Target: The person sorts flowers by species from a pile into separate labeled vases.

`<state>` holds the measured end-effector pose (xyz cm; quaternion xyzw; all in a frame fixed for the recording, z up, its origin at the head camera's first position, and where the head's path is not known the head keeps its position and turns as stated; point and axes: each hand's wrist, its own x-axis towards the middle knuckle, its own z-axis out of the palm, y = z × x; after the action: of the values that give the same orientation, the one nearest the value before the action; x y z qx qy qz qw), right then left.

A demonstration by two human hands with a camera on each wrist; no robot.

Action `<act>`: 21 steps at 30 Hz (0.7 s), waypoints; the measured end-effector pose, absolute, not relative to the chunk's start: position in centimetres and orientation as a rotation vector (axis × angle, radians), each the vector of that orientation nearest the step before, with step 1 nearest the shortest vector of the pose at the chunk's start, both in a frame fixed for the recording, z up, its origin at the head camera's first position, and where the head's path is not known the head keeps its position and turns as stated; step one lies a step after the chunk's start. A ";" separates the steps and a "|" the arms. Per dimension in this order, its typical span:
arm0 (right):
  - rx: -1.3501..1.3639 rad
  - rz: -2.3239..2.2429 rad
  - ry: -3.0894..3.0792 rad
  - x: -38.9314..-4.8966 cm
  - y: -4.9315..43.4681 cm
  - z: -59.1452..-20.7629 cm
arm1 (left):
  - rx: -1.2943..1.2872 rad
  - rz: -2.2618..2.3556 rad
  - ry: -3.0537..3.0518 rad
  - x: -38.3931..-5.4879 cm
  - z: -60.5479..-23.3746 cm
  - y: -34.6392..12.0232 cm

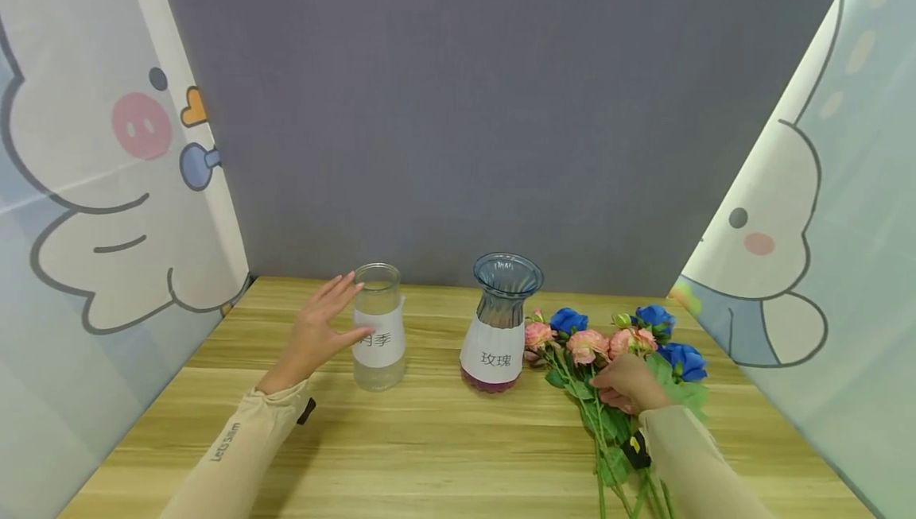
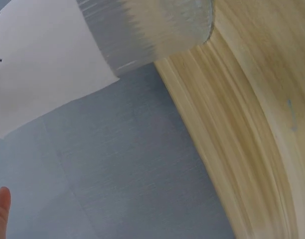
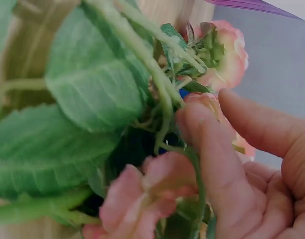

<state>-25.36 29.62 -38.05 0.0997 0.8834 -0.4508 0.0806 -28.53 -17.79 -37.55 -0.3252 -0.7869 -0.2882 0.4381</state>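
My left hand (image 1: 324,327) is beside a clear glass vase (image 1: 379,376) with a white paper label, fingers spread and thumb across the label's front in the head view. In the left wrist view, a fingertip (image 2: 1,205) shows apart from the label (image 2: 48,64). On the right, my right hand (image 1: 631,382) reaches into a pile of artificial flowers with pink blooms (image 1: 588,346) and blue roses (image 1: 683,360). Its index fingertip is right at a green stem (image 3: 152,69), with the thumb held apart. Leaves (image 3: 97,74) and a pink bloom (image 3: 147,194) surround the fingers.
A blue-tinted vase (image 1: 504,276) with a flared rim, a white label and a reddish bottom stands between the hands. Flower stems (image 1: 608,463) stretch toward the front of the wooden table (image 1: 429,455). A grey panel (image 1: 458,106) rises behind, with cartoon-printed cloths at both sides.
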 end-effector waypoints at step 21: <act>0.297 -1.292 2.751 -26.3 29.2 -40.1 | -0.828 -0.687 -1.870 -29.4 -38.6 -17.3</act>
<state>-26.29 29.21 -40.08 0.0972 0.9000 -0.4227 0.0441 -29.36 -17.32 -38.61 -0.3382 -0.7641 -0.2806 0.4723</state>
